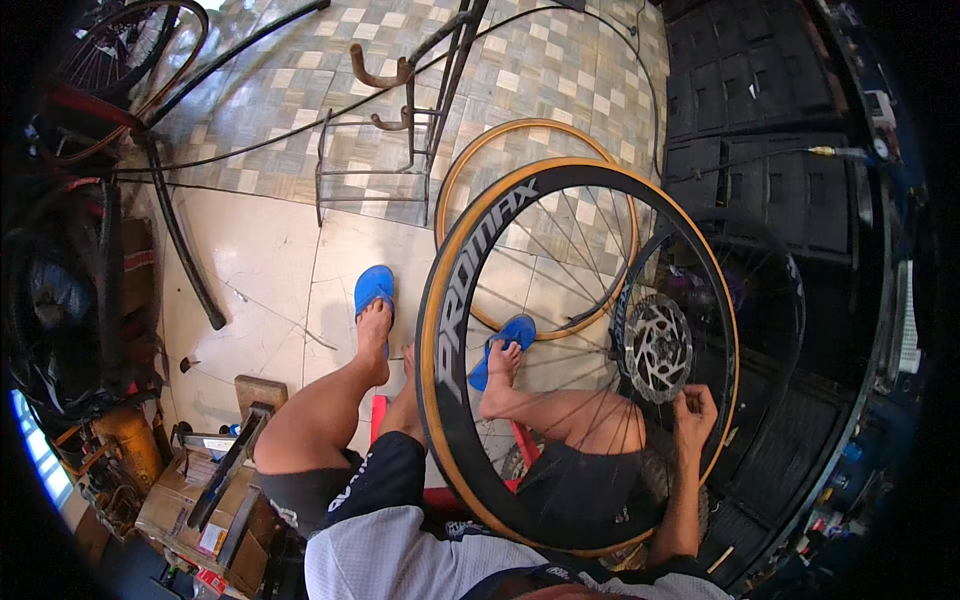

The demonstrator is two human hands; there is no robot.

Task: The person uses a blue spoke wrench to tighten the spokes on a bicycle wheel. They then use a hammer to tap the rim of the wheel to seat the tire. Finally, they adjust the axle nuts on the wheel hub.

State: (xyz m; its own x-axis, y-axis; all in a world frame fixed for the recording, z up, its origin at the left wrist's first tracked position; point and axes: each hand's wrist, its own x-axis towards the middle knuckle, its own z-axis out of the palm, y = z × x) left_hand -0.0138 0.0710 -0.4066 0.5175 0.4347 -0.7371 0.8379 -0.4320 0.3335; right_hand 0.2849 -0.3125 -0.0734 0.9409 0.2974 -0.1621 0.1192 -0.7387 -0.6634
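Observation:
A bicycle wheel with a deep black rim, white lettering and a tan-edged tyre stands tilted in front of my legs. At its hub sits a silver disc brake rotor with a slotted pattern. My right hand is closed by the rotor's lower edge, inside the rim. Its fingertips pinch together there, and what lies between them is too small to make out. My left hand reaches up along the wheel's left side. The tyre covers most of it, so its fingers are hidden.
A loose tan-edged tyre lies on the tiled floor behind the wheel. Beyond it stands a metal bike stand. Dark cabinets line the right side, with another wheel nearby. A cardboard box is at lower left.

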